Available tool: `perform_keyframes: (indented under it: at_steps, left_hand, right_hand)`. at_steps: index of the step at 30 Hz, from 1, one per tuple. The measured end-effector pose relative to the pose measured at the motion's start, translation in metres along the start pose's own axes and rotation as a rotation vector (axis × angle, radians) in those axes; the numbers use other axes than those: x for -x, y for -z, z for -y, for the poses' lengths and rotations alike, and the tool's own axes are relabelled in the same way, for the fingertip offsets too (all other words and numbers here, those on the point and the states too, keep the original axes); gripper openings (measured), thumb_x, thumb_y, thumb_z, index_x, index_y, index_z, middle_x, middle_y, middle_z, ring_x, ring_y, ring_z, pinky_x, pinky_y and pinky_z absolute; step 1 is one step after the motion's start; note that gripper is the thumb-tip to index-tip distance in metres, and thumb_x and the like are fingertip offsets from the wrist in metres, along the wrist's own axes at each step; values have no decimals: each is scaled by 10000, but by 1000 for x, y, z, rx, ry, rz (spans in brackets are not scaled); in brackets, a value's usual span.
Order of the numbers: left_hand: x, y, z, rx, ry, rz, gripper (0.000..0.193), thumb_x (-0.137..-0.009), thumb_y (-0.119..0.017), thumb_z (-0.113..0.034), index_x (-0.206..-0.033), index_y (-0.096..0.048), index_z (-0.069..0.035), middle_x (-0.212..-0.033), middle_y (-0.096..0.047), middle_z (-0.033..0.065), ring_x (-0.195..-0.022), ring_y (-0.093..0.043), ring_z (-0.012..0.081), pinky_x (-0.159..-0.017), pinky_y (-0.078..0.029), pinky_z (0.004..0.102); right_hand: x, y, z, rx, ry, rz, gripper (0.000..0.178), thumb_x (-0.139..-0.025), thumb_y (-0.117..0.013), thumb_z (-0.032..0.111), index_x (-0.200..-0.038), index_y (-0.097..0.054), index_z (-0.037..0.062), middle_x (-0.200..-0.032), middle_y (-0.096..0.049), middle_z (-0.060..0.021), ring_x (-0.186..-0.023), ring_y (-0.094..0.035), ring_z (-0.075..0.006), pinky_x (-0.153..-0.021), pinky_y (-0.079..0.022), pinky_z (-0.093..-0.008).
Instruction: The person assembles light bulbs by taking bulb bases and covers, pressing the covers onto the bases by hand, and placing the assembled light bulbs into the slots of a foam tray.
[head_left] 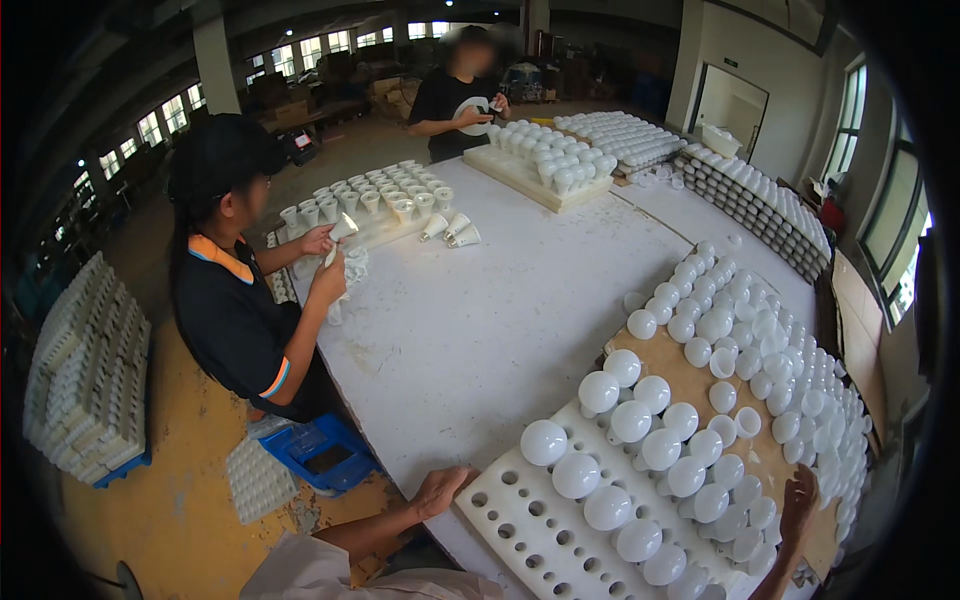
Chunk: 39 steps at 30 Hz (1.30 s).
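At the near edge of the white table, my left hand is closed against the left corner of a white foam tray with rows of round holes. The far part of that tray carries round white bulbs in a row. Further rows of white bulbs stand just behind, on the same foam or a second piece. My right hand is beyond the right end of these rows, fingers stretched upward beside loose white domed covers. Nothing shows in its fingers, though they are partly dim.
Many loose domed covers lie on brown cardboard at right. Across the white table, one person holds a cone-shaped lamp base and another stands at the far end. Stacked trays and a blue crate are nearby.
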<state>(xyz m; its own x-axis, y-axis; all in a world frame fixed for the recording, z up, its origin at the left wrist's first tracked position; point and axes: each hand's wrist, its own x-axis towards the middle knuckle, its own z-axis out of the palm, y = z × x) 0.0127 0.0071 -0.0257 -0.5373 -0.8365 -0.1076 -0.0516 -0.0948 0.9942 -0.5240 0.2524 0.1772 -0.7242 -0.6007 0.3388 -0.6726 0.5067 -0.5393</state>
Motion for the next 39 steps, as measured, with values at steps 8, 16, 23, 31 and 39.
perform_keyframes:
  at_steps: [8,16,23,31,39]
  left_hand:
    - [6,-1,-12,-134,-115,-26,413,-1016,-354,-276,-1111,-607,37,-1031,-664,126,-973,-612,180,-873,-463,302]
    - [-3,5,1,-67,-135,-24,402,-1017,-366,-259,-1101,-607,50,-1023,-667,129,-961,-614,166,-860,-475,294]
    - [3,2,12,-3,-130,-49,387,-1015,-375,-258,-1107,-609,36,-1034,-664,112,-984,-607,161,-883,-470,294]
    - [2,3,11,-66,-127,-34,363,-1009,-395,-245,-1109,-612,29,-1026,-673,115,-969,-613,150,-876,-468,285]
    - [1,1,7,-57,-117,-50,388,-1018,-342,-221,-1109,-613,41,-1038,-663,130,-968,-611,167,-879,-463,297]
  right_hand:
    - [-91,-63,-33,365,263,238,448,-672,-732,57,-1100,-599,26,-1152,-581,-190,-1005,-579,-371,-840,-484,-427]
    - [-104,-88,-70,334,283,302,327,-609,-749,53,-881,-570,25,-983,-587,-178,-882,-592,-368,-736,-486,-428]
    - [-105,-99,-37,337,223,198,693,-578,-766,60,-1204,-473,18,-1086,-582,-215,-988,-564,-413,-835,-472,-443]
    - [-107,-111,-60,343,202,330,821,-553,-799,116,-1300,-464,46,-1167,-565,-221,-1038,-571,-371,-893,-471,-423]
    - [-105,-137,-2,208,303,311,694,-534,-809,128,-1176,-561,39,-1136,-571,-199,-1015,-582,-357,-875,-481,-420]
